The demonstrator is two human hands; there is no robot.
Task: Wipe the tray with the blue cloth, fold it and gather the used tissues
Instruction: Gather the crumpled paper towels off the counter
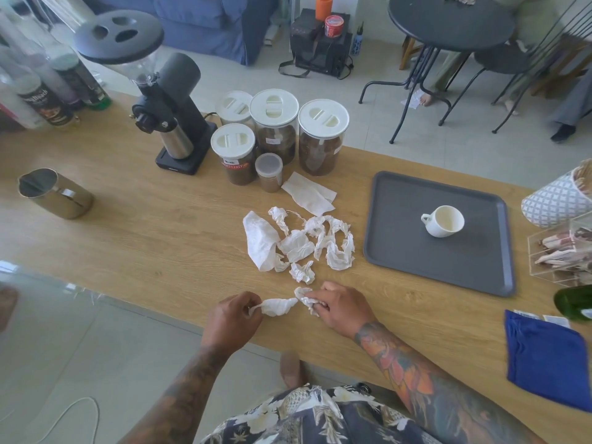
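A twisted white tissue point(278, 306) stretches between my two hands at the table's near edge. My left hand point(233, 318) pinches its left end; my right hand point(342, 307) is closed on its crumpled right end. Just beyond them lies a heap of several crumpled used tissues point(301, 243), with a flat tissue point(309, 193) behind it. The grey tray point(400, 251) sits to the right with a white cup point(443, 221) on it. The blue cloth point(544, 357) lies folded at the table's near right.
Behind the tissues stand several lidded jars point(322, 136) and a black coffee grinder point(173, 116). A steel pitcher point(53, 193) sits at the left. A green bottle point(573, 302), a clear sachet box point(563, 251) and a patterned holder point(557, 200) crowd the right edge.
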